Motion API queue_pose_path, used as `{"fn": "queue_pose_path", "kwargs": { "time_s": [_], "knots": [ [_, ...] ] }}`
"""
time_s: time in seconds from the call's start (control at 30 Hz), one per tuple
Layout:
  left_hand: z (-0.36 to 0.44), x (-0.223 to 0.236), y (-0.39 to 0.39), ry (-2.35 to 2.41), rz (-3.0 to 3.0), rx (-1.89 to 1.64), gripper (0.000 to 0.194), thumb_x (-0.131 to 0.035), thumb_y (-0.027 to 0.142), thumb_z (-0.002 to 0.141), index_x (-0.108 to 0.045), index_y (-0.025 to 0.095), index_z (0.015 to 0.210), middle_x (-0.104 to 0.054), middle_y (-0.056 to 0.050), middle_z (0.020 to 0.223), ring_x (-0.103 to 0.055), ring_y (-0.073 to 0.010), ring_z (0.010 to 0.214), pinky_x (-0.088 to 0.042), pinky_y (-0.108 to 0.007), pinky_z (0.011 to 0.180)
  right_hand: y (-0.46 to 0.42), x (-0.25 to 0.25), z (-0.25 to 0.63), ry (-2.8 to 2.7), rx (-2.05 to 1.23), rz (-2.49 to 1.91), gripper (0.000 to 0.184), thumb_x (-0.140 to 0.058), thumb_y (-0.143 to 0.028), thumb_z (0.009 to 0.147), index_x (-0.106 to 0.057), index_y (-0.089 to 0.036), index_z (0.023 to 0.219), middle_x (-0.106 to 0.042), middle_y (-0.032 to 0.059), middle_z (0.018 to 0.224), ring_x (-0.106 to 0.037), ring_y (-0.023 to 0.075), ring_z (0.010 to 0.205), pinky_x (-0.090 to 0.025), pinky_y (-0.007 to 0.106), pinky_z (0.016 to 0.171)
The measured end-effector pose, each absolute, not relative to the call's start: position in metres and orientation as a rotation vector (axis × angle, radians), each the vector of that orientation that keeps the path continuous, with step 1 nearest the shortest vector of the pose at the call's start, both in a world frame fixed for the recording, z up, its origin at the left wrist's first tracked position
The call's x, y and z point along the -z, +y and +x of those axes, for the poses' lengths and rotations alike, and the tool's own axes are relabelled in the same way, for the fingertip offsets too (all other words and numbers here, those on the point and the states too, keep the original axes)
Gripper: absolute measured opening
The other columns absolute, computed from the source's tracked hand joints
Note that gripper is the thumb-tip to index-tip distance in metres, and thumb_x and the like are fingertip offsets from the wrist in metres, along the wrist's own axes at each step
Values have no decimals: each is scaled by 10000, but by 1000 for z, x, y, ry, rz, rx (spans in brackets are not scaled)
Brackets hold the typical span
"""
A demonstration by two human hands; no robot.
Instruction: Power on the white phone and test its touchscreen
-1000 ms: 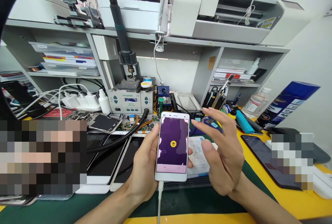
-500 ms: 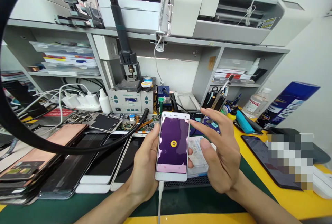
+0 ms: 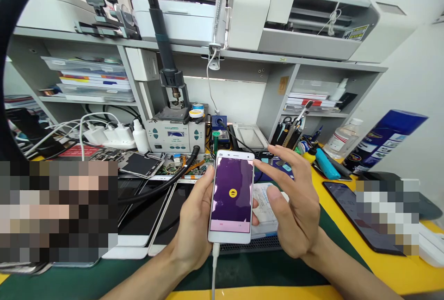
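Note:
A white smartphone (image 3: 231,207) stands tilted up in my left hand (image 3: 196,221), which is wrapped round it, thumb along the left edge and fingertips showing at the right edge. Its lit screen is purple with a small round yellow icon in the middle and a pale strip at the bottom. From the phone's lower end a white cable (image 3: 215,267) runs down out of view. My right hand (image 3: 296,203) is spread and holds nothing. Its index fingertip is by the phone's upper right corner; whether it touches cannot be made out.
Phones with dark screens (image 3: 138,219) lie to the left, partly behind a pixelated patch. A black hose (image 3: 163,186) crosses above them. Behind stands a hot-air station (image 3: 173,138). On the right are a dark phone (image 3: 357,216), a blue spray can (image 3: 388,138) and a clear bottle (image 3: 343,138).
My hands and the phone keep practically the same place, and the screen looks the same. A pixelated patch now covers the stacked phones at the left.

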State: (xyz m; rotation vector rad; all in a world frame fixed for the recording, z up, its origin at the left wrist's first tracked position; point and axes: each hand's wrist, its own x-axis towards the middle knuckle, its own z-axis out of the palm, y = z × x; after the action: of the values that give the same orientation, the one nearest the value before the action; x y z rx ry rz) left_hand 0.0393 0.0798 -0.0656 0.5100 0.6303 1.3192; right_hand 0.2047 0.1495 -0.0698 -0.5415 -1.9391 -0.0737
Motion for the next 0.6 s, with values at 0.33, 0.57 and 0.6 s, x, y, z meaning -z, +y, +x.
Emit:
{"fn": "queue_pose_path", "kwargs": {
  "time_s": [0.33,0.57,0.6],
  "knots": [
    [39,68,81,603,529,-1317,663,-442,625,935,-597,126,1342,-737,-146,955,-718,-297,791,-543,-374,700,151,69,203,-1993,108,-528,413,-462,-187,868,-682,-152,1215,-494,159,1439,-457,356,1345,-367,598,1075],
    [40,65,80,645,505,-1329,665,-456,612,933,-568,127,1373,-736,-142,934,-716,-295,781,-542,-373,705,149,68,203,-1932,86,-528,450,-428,-172,872,-655,-152,1260,-514,155,1410,-484,352,1323,-365,585,1073],
    [40,65,80,642,505,-1331,662,-453,611,934,-567,132,1375,-737,-140,934,-716,-295,788,-543,-373,710,149,69,203,-1934,82,-531,448,-431,-175,872,-657,-150,1257,-519,156,1404,-485,353,1323,-365,584,1075]
  ]
}}
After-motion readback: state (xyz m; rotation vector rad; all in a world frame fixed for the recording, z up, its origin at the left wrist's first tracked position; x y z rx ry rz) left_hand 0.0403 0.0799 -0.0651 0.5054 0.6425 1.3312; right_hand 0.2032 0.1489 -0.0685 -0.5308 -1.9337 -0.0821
